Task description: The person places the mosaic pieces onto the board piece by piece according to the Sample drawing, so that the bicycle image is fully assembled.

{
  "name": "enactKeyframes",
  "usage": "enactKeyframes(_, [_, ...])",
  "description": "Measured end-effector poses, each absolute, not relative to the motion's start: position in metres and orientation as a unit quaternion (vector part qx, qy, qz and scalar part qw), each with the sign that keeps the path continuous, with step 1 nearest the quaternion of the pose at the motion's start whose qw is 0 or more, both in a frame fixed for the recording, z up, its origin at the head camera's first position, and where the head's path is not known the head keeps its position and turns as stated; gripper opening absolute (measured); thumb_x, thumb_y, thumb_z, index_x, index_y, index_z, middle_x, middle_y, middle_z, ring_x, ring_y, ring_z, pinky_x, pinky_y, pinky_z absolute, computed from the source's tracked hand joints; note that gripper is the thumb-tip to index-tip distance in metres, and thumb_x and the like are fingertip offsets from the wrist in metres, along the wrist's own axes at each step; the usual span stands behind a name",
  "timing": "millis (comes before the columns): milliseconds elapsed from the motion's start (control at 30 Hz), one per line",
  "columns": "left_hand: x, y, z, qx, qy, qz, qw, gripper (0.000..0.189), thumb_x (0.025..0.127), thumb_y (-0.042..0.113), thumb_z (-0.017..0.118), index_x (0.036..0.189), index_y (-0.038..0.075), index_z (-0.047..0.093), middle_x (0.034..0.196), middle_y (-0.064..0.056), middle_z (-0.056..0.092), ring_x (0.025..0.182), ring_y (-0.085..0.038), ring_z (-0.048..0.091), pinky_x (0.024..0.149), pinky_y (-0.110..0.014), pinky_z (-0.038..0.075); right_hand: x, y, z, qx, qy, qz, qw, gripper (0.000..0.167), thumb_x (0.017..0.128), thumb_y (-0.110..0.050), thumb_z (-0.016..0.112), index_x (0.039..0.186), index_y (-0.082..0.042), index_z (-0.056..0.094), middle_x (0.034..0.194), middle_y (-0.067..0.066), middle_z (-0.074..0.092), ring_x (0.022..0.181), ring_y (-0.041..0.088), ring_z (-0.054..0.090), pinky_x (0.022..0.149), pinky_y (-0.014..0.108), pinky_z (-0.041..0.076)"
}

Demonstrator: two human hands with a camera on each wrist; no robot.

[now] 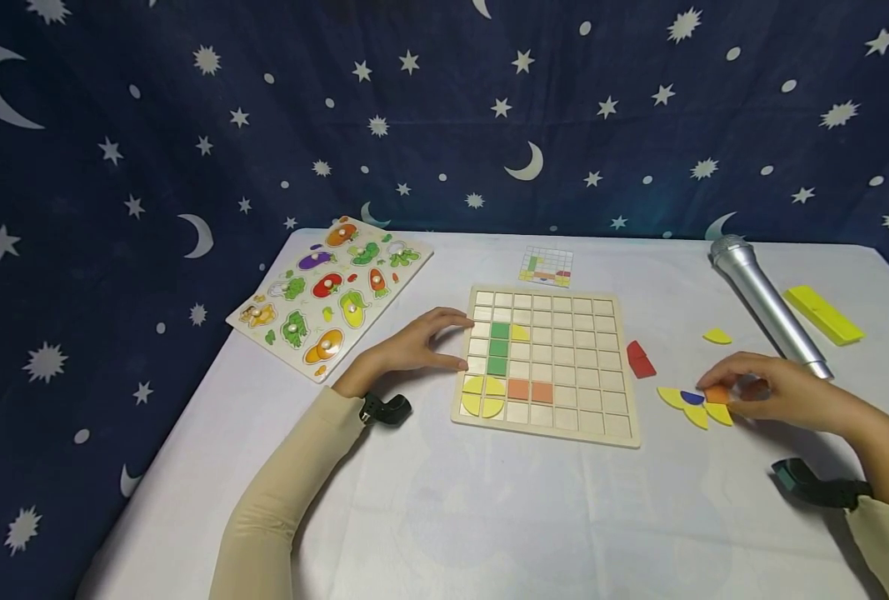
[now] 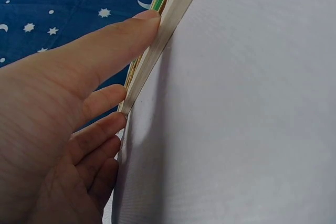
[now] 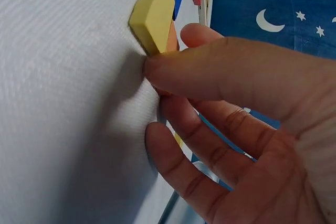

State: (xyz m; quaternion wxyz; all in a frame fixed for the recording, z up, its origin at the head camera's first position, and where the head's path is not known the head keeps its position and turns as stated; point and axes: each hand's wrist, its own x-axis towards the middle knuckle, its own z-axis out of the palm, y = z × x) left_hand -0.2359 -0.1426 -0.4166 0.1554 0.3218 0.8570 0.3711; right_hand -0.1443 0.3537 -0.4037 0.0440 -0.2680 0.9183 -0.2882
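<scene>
A wooden grid board (image 1: 586,367) lies mid-table, bearing green squares (image 1: 498,350), orange squares (image 1: 530,390), a circle of yellow quarter pieces (image 1: 483,396) and one lone yellow quarter piece (image 1: 519,332). Along its left edge my left hand (image 1: 417,342) touches the rim with extended thumb and fingers; the left wrist view shows the thumb against the board's side (image 2: 157,45). My right hand (image 1: 796,392) pinches an orange square (image 1: 717,394) between thumb and fingers, low over the cloth. Around it lie yellow quarter pieces (image 1: 695,415) and a blue piece (image 1: 691,398).
Red pieces (image 1: 641,360) lie right of the board, a pattern card (image 1: 546,267) behind it. A vegetable puzzle (image 1: 332,292) occupies the back left. A silver microphone (image 1: 770,300) and a yellow-green block (image 1: 824,315) lie at right, near another yellow piece (image 1: 717,336).
</scene>
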Motion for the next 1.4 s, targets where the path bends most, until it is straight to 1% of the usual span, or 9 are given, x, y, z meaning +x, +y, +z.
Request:
enactKeyframes(233, [-0.235, -0.143, -0.416, 0.324, 0.857, 0.371, 0.152, 0.069, 0.081, 0.017, 0.081, 0.141, 0.005, 0.050, 0.147, -0.016, 0.039, 0.140, -0.030, 0.032, 0.118, -0.044, 0.023, -0.147, 0.348, -0.406, -0.270, 0.925, -0.267, 0.021, 0.040, 0.066, 0.006, 0.083, 0.100, -0.010, 0.072, 0.098, -0.022, 0.062, 0.087, -0.008, 0.051, 0.069, 0.014, 0.049])
enactKeyframes(500, [-0.235, -0.142, -0.415, 0.330, 0.852, 0.375, 0.155, 0.068, 0.082, 0.016, 0.080, 0.141, 0.005, 0.049, 0.147, -0.017, 0.039, 0.140, -0.030, 0.032, 0.117, -0.044, 0.024, -0.149, 0.342, -0.406, -0.247, 0.928, -0.276, 0.037, 0.035, 0.071, 0.003, 0.082, 0.102, -0.010, 0.072, 0.098, -0.020, 0.061, 0.084, -0.005, 0.052, 0.069, 0.016, 0.050])
enactKeyframes(733, [-0.236, -0.142, -0.416, 0.328, 0.854, 0.374, 0.153, 0.069, 0.081, 0.017, 0.081, 0.141, 0.005, 0.050, 0.147, -0.016, 0.039, 0.140, -0.030, 0.032, 0.118, -0.043, 0.024, -0.148, 0.339, -0.403, -0.252, 0.923, -0.289, 0.026, 0.036, 0.069, 0.006, 0.081, 0.101, -0.008, 0.071, 0.096, -0.019, 0.062, 0.080, 0.000, 0.052, 0.067, 0.016, 0.050])
enactKeyframes(967, [-0.236, -0.142, -0.417, 0.325, 0.856, 0.370, 0.154, 0.069, 0.081, 0.019, 0.081, 0.142, 0.007, 0.050, 0.147, -0.015, 0.039, 0.141, -0.029, 0.031, 0.118, -0.044, 0.023, -0.148, 0.332, -0.397, -0.263, 0.922, -0.284, 0.009, 0.042, 0.066, 0.009, 0.082, 0.100, -0.011, 0.072, 0.098, -0.017, 0.063, 0.085, -0.004, 0.053, 0.066, 0.017, 0.051])
enactKeyframes(1200, [-0.237, -0.142, -0.418, 0.329, 0.855, 0.372, 0.151, 0.068, 0.081, 0.017, 0.080, 0.141, 0.005, 0.049, 0.146, -0.016, 0.040, 0.140, -0.030, 0.032, 0.118, -0.043, 0.023, -0.147, 0.318, -0.387, -0.284, 0.914, -0.289, 0.018, 0.041, 0.067, 0.007, 0.083, 0.101, -0.012, 0.072, 0.096, -0.012, 0.064, 0.078, 0.002, 0.054, 0.067, 0.017, 0.051])
enactKeyframes(1400, [-0.236, -0.142, -0.418, 0.327, 0.856, 0.371, 0.147, 0.069, 0.081, 0.017, 0.081, 0.141, 0.005, 0.050, 0.146, -0.016, 0.040, 0.140, -0.030, 0.033, 0.118, -0.044, 0.024, -0.147, 0.301, -0.383, -0.307, 0.902, -0.302, 0.019, 0.039, 0.069, 0.007, 0.082, 0.101, -0.011, 0.072, 0.095, -0.008, 0.064, 0.083, 0.002, 0.054, 0.067, 0.018, 0.051])
